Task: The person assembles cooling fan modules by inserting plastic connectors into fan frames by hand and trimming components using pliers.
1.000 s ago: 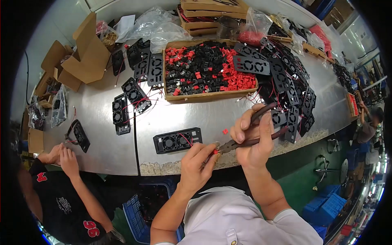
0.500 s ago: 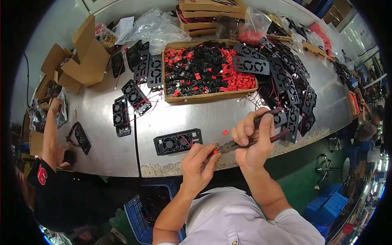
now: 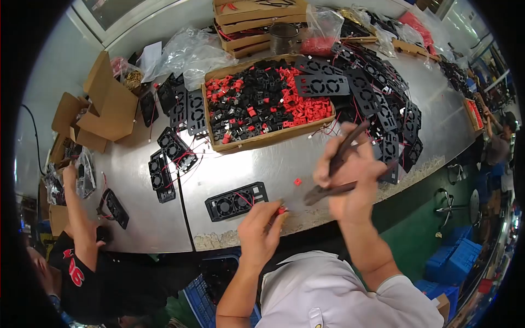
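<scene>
Between the fingertips of my left hand (image 3: pixel 258 229) is a small red connector (image 3: pixel 281 210), partly covered by the fingers. My right hand (image 3: pixel 350 169) grips dark-handled pliers (image 3: pixel 339 190), blurred by motion, their jaws to the right of the connector and apart from it. A black fan panel (image 3: pixel 236 201) with two fans and red wires lies flat on the metal table, just beyond my left hand. One loose red connector piece (image 3: pixel 298 182) rests on the table between my hands.
A cardboard tray (image 3: pixel 240 146) of red and black connectors stands ahead. Black panels (image 3: pixel 372 95) pile up at the right; more fan panels (image 3: pixel 174 150) lie left. A co-worker's arm (image 3: pixel 79 218) reaches toward bags at the far left. Blue crates (image 3: pixel 454 259) sit below the table.
The pliers have come away from the red connector and moved right, with my right hand's fingers loosening around the handles. My left hand keeps the connector. The view has shifted slightly.
</scene>
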A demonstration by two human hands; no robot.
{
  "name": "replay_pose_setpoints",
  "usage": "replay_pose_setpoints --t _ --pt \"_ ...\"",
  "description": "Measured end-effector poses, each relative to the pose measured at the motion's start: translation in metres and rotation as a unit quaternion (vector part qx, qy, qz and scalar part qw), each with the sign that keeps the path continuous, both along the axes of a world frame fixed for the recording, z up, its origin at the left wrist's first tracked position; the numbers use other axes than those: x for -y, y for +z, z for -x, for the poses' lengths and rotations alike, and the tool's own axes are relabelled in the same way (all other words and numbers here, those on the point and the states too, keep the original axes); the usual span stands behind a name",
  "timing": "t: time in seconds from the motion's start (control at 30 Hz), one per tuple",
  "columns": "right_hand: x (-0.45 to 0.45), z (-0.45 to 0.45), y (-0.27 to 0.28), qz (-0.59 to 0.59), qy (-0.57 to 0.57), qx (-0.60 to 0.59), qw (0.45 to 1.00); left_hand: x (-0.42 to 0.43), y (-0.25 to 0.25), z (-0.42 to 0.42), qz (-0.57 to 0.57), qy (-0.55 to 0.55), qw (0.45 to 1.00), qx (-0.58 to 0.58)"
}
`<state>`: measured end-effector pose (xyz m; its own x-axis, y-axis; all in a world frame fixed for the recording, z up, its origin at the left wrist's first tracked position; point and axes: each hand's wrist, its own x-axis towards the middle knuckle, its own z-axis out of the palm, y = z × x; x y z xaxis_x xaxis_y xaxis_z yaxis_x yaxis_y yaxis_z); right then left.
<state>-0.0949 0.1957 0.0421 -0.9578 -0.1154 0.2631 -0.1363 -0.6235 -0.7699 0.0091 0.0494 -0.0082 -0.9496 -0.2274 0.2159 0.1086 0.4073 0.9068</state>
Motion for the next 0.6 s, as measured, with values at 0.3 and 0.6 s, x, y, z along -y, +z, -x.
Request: replay_pose_setpoints --t 0.3,0.6 --pt "-0.026 -0.012 -0.054 -0.711 -0.07 -0.201 0.67 0.031 -0.015 -0.021 -0.281 0.014 0.96 -0.006" --pt "-0.036 -0.013 -0.059 -0.692 -0.003 -0.282 0.665 0.039 -0.009 -0.013 -0.302 -0.016 0.953 0.006"
